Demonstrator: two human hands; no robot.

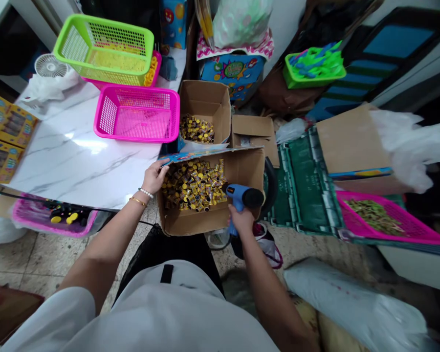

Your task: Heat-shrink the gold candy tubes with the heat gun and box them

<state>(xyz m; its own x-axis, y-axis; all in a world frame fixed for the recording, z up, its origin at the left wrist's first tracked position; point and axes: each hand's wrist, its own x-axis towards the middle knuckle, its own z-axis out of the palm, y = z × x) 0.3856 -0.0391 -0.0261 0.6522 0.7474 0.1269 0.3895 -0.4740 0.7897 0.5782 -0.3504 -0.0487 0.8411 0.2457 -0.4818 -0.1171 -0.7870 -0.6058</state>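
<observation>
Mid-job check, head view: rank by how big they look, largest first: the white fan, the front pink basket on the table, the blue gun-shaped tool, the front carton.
1. Front carton
2. Front pink basket
3. Blue gun-shaped tool
4. White fan

Apparent size only; the fan sits farther off.

No lettering reads with certainty. At top centre, the starburst label (234,69) on the blue box (254,74) is too blurred. Equally illegible are the print on the yellow packs (13,122) at the left edge and the small orange mark (230,189) on the blue gun-shaped tool (238,193) near centre.
</observation>
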